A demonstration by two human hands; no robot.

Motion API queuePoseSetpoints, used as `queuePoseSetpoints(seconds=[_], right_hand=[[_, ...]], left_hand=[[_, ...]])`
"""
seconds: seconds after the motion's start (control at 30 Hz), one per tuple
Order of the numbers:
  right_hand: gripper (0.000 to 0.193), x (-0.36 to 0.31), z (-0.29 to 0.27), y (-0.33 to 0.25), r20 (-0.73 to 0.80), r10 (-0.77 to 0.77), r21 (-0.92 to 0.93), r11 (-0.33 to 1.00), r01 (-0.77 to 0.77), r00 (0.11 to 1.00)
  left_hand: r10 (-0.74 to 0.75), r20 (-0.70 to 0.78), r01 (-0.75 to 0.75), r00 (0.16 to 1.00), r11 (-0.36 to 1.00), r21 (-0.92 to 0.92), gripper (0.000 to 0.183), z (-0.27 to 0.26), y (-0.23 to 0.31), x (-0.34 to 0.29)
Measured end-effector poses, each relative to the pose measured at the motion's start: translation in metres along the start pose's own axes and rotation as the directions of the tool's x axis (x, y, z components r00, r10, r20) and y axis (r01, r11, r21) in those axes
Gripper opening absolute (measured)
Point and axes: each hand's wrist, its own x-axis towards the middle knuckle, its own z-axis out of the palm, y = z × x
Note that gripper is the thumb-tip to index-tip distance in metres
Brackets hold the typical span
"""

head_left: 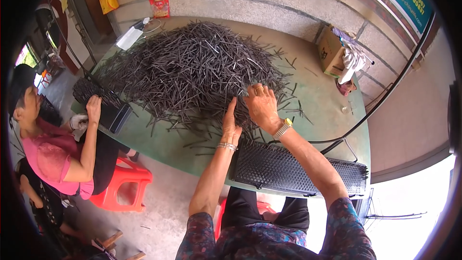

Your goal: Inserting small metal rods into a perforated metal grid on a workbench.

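A big heap of thin dark strips covers the middle of the table. At its near edge my left hand stands on its side, fingers straight, with a bracelet at the wrist. Facing it, my right hand lies palm down against the strips, its fingers slightly bent and apart, a ring on one finger and a watch on the wrist. Some strips lie between the two palms. Below my right forearm rests a long black panel full of holes, along the table's near edge.
At the left, a co-worker in a pink top handles a similar black panel with strips. A red stool stands below. A cardboard box with cloths sits at the far right; a black cable arcs across the right side.
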Motion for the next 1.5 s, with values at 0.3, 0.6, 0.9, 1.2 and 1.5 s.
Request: queuePoseSetpoints(seconds=[0.3, 0.6, 0.9, 1.2, 1.5], right_hand=[[0.019, -0.018, 0.043, -0.001, -0.01, -0.102, 0.096, 0.99, 0.103, 0.995], [0.067, -0.002, -0.001, 0.012, 0.541, 0.15, 0.531, 0.702, -0.475, 0.827], [0.113, 0.006, 0.054, -0.026, 0.263, 0.21, 0.637, 0.695, -0.333, 0.942], [0.036, 0.004, 0.064, -0.036, 0.323, 0.527, 0.881, 0.136, -0.453, 0.786], [0.047, 0.034, 0.065, -0.019, 0.184, 0.539, 0.882, 0.278, -0.379, 0.822]], left_hand=[[-0.117, 0.03, 0.116, 0.993, 0.993, 0.018, 0.04, 0.015, 0.012, -0.008], [0.116, -0.244, -0.023, 0.963, 0.935, 0.355, 0.018, 0.017, 0.035, -0.005], [0.532, 0.278, -0.334, 0.8, 0.01, 0.943, 0.059, 0.005, 0.015, -0.025], [0.505, 0.214, -0.251, 0.836, 0.005, 0.968, 0.065, -0.001, 0.003, -0.042], [0.313, 0.005, -0.094, 0.95, 0.269, 0.959, 0.031, -0.031, 0.005, -0.021]])
